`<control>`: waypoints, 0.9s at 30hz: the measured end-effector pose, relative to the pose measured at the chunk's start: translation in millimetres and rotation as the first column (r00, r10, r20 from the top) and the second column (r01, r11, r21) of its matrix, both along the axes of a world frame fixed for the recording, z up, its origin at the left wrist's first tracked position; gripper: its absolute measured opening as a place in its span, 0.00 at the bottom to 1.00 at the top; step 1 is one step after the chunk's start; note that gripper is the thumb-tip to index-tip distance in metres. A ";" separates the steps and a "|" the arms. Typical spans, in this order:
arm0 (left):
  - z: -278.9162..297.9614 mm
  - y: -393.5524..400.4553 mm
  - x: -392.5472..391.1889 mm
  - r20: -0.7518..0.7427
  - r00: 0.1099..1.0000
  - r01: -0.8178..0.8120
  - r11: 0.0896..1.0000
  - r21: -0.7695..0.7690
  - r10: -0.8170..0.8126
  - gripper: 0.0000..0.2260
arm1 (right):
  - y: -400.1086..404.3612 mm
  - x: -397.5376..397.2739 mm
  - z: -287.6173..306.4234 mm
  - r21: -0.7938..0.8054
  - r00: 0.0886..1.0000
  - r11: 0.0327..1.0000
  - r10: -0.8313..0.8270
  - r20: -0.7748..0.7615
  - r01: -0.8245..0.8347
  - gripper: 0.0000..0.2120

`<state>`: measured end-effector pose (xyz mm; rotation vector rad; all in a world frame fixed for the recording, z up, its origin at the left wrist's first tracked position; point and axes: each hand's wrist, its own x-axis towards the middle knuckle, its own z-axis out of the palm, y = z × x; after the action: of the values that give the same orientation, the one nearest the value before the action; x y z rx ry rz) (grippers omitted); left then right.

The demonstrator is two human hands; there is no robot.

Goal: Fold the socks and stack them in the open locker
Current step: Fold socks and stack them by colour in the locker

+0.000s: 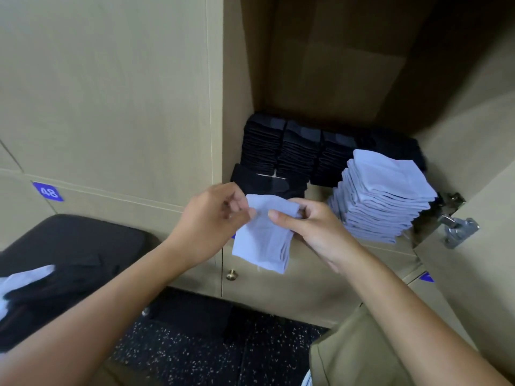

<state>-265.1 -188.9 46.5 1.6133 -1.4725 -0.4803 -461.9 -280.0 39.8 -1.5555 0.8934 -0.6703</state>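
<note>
Pale blue folded cotton sock point(260, 240) pinched at its top edge by left hand point(211, 215) and right hand point(312, 227), hanging before open beige wooden locker point(320, 65). Inside, tall pale blue sock stack point(384, 196) beside black sock stacks point(284, 154), possibly four.

Bare forearms, no sleeves in view; olive-khaki garment point(359, 355) at lower right.

Both hands, left hand point(214, 215) and right hand point(312, 232), pinch a pale, seemingly folded sock point(262, 240).
</note>
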 end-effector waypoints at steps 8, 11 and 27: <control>-10.9 3.8 -14.9 -0.260 0.950 0.198 0.977 0.082 -0.171 0.16 | 13.3 11.3 -3.8 0.102 0.995 0.993 0.058 0.084 -0.067 0.15; -11.5 2.7 -13.3 -0.280 0.950 0.174 0.979 0.101 -0.140 0.22 | 15.0 10.4 1.0 0.211 0.975 0.967 0.101 0.200 -0.143 0.11; -15.4 -0.2 -13.4 -0.144 0.983 0.114 0.993 0.015 -0.111 0.11 | 12.8 10.7 -1.5 0.240 0.979 0.969 -0.110 0.174 0.066 0.10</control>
<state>-278.5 -189.1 31.1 1.4862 -1.4593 -0.6660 -451.2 -267.2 38.4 -1.2285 0.8709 -0.7346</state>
